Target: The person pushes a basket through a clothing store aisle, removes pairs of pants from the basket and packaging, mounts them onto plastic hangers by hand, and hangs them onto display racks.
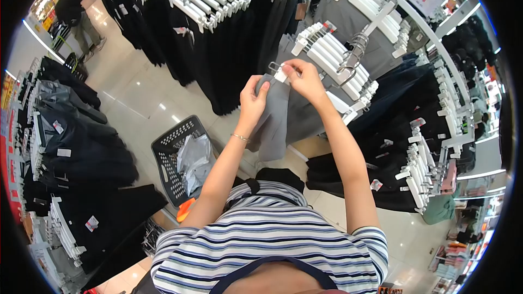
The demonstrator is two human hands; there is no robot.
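Note:
Grey trousers (274, 125) hang down in front of me, their top edge between my hands. My left hand (254, 96) is closed on the upper left edge of the grey trousers, thumb in front. My right hand (303, 79) pinches a white clip hanger (280, 74) at the top right of the trousers. The hanger's metal hook sticks up to the left of my right fingers. Just behind and to the right, more grey garments hang from a row of white hangers (335, 60) on a metal rail.
Racks of black trousers (218, 65) stand ahead, with others on the left (81, 152) and right (381, 169). A dark basket (188, 122) holding grey plastic bags (195, 158) is on the floor to my left. A person (73, 13) stands in the aisle at upper left.

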